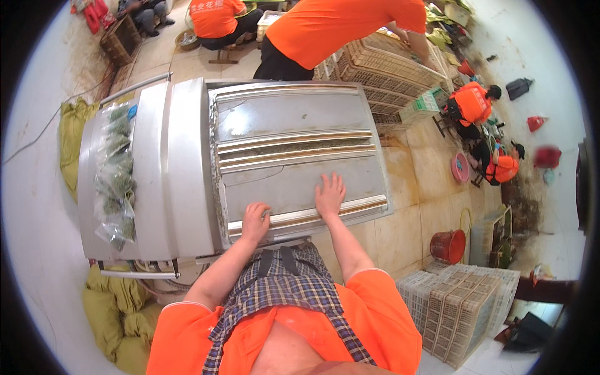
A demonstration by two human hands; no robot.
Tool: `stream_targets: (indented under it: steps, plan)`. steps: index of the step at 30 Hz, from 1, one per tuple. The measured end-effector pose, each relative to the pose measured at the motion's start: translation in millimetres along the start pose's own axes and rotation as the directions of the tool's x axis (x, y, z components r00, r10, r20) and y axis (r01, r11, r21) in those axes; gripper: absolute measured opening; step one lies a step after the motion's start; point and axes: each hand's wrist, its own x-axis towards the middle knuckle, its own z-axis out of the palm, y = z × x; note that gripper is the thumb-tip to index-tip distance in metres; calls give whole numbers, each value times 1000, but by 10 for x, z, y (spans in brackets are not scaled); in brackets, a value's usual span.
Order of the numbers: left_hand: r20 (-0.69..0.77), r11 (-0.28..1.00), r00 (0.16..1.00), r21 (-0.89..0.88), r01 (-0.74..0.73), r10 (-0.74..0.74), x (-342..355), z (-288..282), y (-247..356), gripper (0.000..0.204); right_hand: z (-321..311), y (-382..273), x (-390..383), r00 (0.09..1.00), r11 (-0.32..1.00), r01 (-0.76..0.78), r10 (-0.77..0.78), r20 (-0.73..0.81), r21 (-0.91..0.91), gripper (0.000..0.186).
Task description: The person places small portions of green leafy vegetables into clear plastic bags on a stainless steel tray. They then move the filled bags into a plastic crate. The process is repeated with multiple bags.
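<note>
My left hand (255, 219) rests with loosely bent fingers by the front metal rail of a stainless steel machine's flat top (275, 187). Just right of it, my right hand (329, 195) lies with fingers spread on the same top, its wrist over the rail (362, 203). Two more rails (297, 147) cross the middle, with a dark gap between them. On the curved steel section at the left lies a row of clear bags (115, 175) containing something green.
Stacked plastic crates stand behind the machine (387, 69) and at lower right (450, 312). Yellow-green sacks (119, 312) lie at lower left. Co-workers in orange shirts bend or sit behind (337, 31) and at right (500, 165). A red bucket (447, 247) and pink basin (459, 167) sit on the floor.
</note>
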Motion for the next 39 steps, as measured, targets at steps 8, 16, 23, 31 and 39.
stream_targets:
  steps: [8,16,23,31,39]
  plan:
    - [-60,989,988,35,-142,144,712,349,400,28,-159,806,728,949,742,-314,218,229,592,30]
    - [-15,971,984,165,-174,179,1592,1543,1088,45,-179,2177,3185,843,361,-492,422,332,792,33]
    - [77,941,993,321,-108,87,1893,2176,1301,52,-77,2556,5173,672,-41,-684,352,651,728,49]
    - [113,921,993,388,-17,-29,1952,2206,1339,51,-303,2367,6490,686,-311,-617,238,688,723,73]
    - [105,913,993,407,8,-56,1950,2247,1259,52,-356,2078,7187,549,-547,-604,241,800,580,67]
